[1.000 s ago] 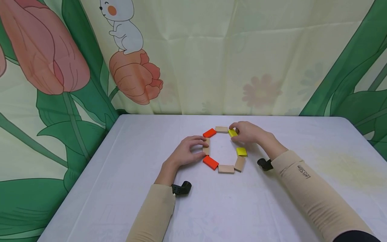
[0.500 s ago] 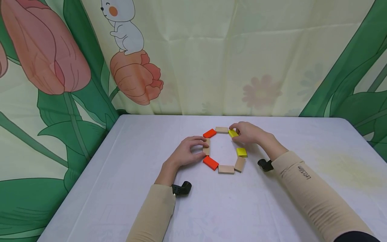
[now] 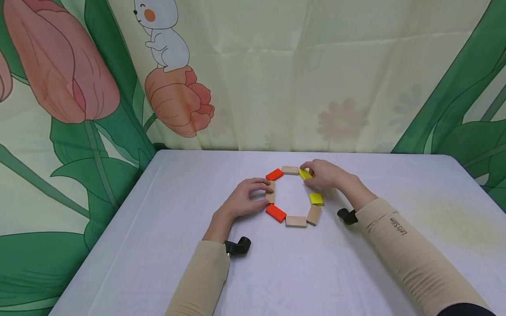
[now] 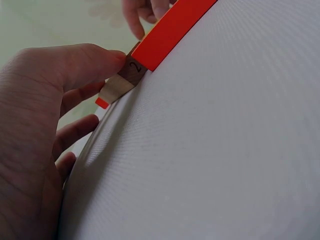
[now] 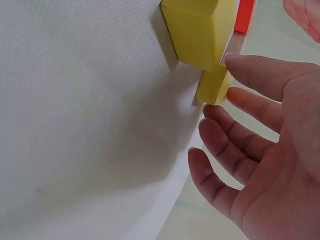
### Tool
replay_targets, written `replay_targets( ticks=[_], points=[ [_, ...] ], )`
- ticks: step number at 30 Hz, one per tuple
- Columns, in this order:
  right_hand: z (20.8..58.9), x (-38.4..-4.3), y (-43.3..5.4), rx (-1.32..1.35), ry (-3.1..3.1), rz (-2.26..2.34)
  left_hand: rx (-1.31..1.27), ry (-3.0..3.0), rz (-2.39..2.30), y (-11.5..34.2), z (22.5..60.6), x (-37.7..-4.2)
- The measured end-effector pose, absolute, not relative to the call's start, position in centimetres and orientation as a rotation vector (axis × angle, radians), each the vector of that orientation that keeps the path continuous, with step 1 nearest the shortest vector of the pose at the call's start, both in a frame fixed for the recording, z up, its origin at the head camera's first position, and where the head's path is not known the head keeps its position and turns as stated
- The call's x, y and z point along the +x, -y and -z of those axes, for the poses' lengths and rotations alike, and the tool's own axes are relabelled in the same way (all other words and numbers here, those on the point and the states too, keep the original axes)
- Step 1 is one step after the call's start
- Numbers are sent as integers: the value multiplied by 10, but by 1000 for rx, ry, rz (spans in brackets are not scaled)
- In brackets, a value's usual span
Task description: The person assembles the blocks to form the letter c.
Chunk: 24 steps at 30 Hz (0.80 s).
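In the head view my left hand (image 3: 244, 197) pinches a plain wooden block (image 3: 270, 197) on the left side of a ring, thumb at its near end and index finger at its far end. The left wrist view shows that block's end (image 4: 133, 69) marked with a 2, against the thumb. At the ring's upper right, my right hand (image 3: 327, 173) pinches a tilted yellow block (image 3: 305, 174) between thumb and index finger. In the right wrist view the other fingers hang loosely below that yellow block (image 5: 212, 89). A second yellow block (image 3: 316, 199) lies nearer, apart from it.
Red blocks (image 3: 276, 213) and plain wooden blocks (image 3: 296, 221) form the rest of the ring on a white-covered table (image 3: 166, 210). Another red block (image 3: 274, 174) sits at the far left of the ring. A printed curtain (image 3: 253, 87) hangs behind the table.
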State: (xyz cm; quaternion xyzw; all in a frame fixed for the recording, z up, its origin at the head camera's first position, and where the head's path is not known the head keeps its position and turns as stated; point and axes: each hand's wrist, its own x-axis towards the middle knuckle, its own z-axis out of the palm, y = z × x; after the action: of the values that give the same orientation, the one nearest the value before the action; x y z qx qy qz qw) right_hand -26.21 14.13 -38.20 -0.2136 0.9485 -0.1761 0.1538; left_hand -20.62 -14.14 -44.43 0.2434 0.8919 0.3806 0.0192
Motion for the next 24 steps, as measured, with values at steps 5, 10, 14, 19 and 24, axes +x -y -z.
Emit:
replay_targets(
  ticks=[5, 10, 14, 19, 24],
  points=[
    [382, -262, -143, -600, -2716, 526, 761, -2769, -1185, 141, 445, -206],
    [382, -261, -144, -600, -2717, 537, 773, -2767, -1193, 141, 445, -207],
    [381, -259, -146, -606, -2718, 552, 786, -2769, -1189, 141, 445, -207],
    [376, -255, -148, -589, -2727, 579, 792, -2769, -1193, 142, 445, -207],
    [374, -249, -152, -569, -2745, 609, 783, -2757, -1213, 142, 446, -207]
  ],
)
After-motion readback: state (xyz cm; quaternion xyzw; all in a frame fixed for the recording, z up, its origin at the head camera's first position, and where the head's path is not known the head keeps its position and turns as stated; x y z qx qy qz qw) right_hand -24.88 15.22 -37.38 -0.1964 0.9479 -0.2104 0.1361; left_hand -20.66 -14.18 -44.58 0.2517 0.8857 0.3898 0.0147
